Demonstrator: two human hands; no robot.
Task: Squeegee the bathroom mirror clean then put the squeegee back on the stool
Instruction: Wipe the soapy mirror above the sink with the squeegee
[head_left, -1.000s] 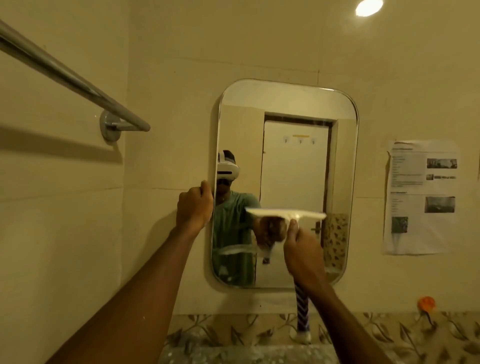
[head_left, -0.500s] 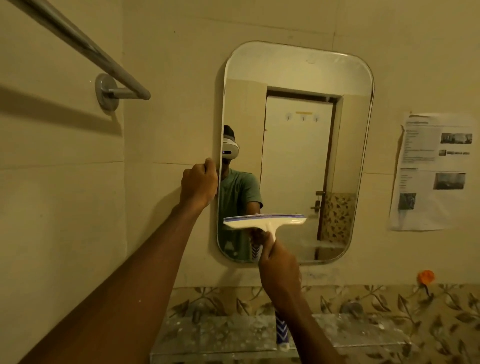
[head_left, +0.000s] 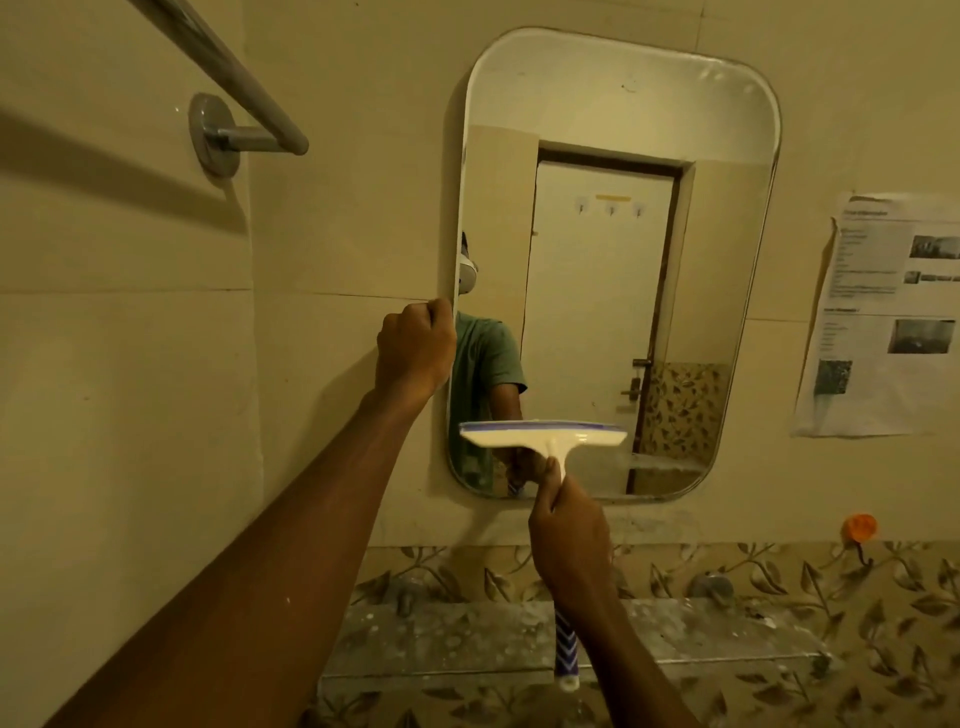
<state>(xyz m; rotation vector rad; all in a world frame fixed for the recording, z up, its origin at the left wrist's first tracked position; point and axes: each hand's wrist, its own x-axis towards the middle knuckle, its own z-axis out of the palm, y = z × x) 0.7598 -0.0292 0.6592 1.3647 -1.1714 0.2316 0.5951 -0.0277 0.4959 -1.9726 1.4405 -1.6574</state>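
Mirror (head_left: 623, 291) on tiled wall, rounded corners, lower edge just above patterned tile band. Towel bar (head_left: 228, 78) upper left, paper sheet (head_left: 883, 317) far right. Left hand (head_left: 413, 353) clenched on mirror's left edge. Right hand (head_left: 569, 535) wrapped tight round squeegee (head_left: 545, 436) handle; blade level, across mirror's lower part, contact with glass unclear. Orange hook (head_left: 860, 527) lower right.
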